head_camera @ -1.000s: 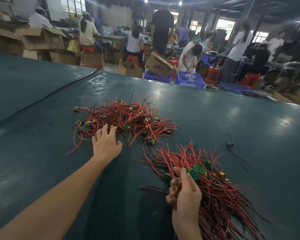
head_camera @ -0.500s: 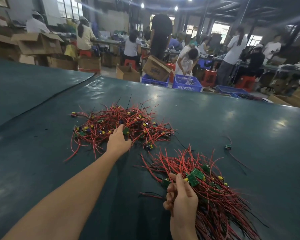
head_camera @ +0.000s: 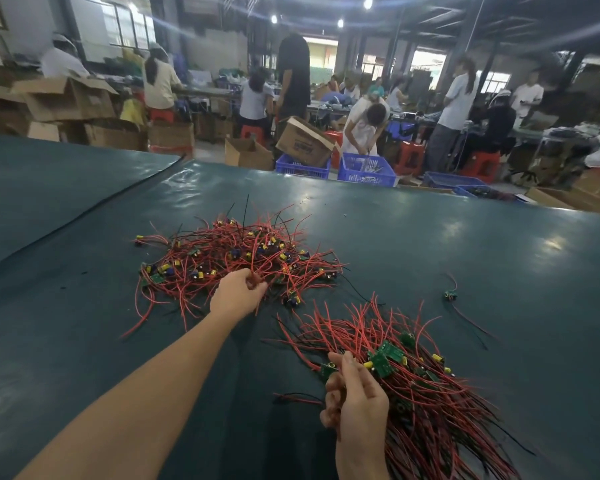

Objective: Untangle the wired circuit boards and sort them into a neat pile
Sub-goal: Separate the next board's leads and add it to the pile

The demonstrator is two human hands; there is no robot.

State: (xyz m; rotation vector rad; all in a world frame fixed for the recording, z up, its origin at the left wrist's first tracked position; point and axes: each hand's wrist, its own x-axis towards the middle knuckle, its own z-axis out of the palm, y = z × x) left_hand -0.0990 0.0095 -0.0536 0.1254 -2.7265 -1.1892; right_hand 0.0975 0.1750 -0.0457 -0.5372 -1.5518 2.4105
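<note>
Nearest, bottom right: right hand, grip clenched round the sorted bundle just behind its green boards, fingers curled, thumb up. The bundle's red and black wires run roughly parallel, fanning out toward the lower right corner and lying on the dark green surface. A short loose wire lies on the surface just left of that hand. Left forearm crosses from the bottom left; left hand sits at the near edge of the tangled heap, grip pinching a few of its red wires. The heap is a loose mound of red wires with small yellow and blue parts, left of centre, apart from the bundle. One stray board with two wire tails lies alone to the right. Past the surface's far edge: blue crates, an open cardboard box, red stools, several workers at benches.
</note>
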